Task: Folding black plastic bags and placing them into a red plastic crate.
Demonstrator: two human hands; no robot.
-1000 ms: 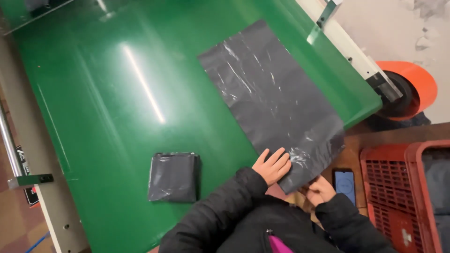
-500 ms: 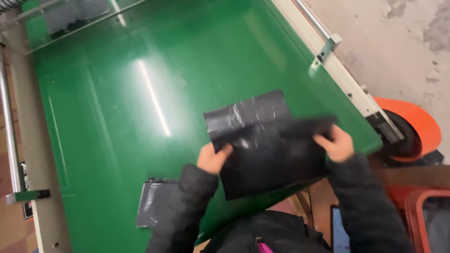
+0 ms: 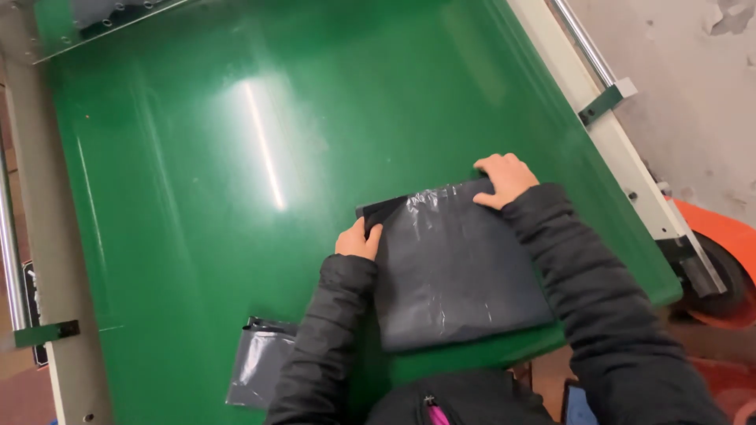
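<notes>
A dark grey plastic bag (image 3: 453,271), folded into a flat rectangle, lies on the green conveyor belt (image 3: 236,197) near its front edge. My left hand (image 3: 358,238) grips the bag's far left corner. My right hand (image 3: 504,179) presses down on its far right corner. Both arms wear black padded sleeves. A second, smaller folded grey bag (image 3: 258,370) lies on the belt at the lower left, partly hidden by my left sleeve.
White side rails (image 3: 630,173) with green brackets run along both edges of the belt. An orange wheeled machine (image 3: 720,260) stands on the floor at the right. A grey concrete wall is behind it.
The long bag that lay flat on the belt has been lifted by both hands and folded over into a compact rectangle. Both hands have moved to its far corners.
</notes>
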